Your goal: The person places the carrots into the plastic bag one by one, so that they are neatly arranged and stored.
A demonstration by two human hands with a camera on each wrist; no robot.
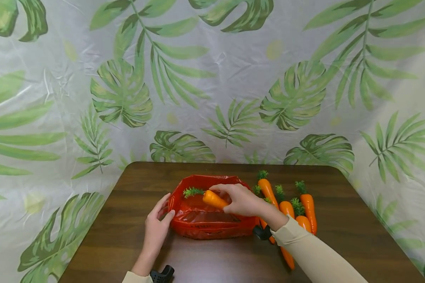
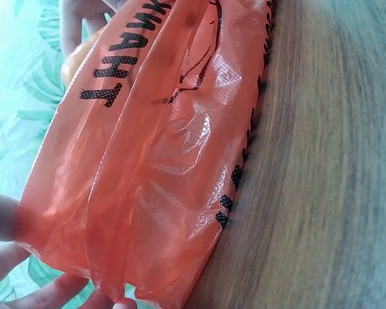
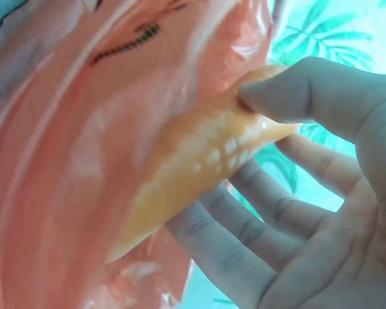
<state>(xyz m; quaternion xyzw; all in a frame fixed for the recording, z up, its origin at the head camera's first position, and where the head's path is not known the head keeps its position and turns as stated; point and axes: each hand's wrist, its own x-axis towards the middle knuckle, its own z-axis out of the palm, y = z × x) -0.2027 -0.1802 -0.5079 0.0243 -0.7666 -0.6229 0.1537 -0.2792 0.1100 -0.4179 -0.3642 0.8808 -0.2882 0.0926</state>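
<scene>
A red plastic bag (image 1: 212,231) lies on the table with its mouth spread open; black print, including "THANK", shows on its side (image 2: 148,96). My left hand (image 1: 156,228) holds the bag's left edge, thumb on the near side and fingers beyond it. Over the bag's mouth, my right hand (image 1: 242,200) pinches an orange toy carrot (image 1: 213,199) between thumb and fingers. Its green frilly top (image 1: 193,192) points left. In the right wrist view the thumb presses the carrot (image 3: 186,154) from above with fingers beneath, and its lower end sits behind the bag's red film.
Several more toy carrots (image 1: 309,210) with green tops lie in a loose group right of the bag, partly under my right forearm. The dark wooden table (image 1: 138,184) ends at a leaf-patterned curtain (image 1: 233,78) behind.
</scene>
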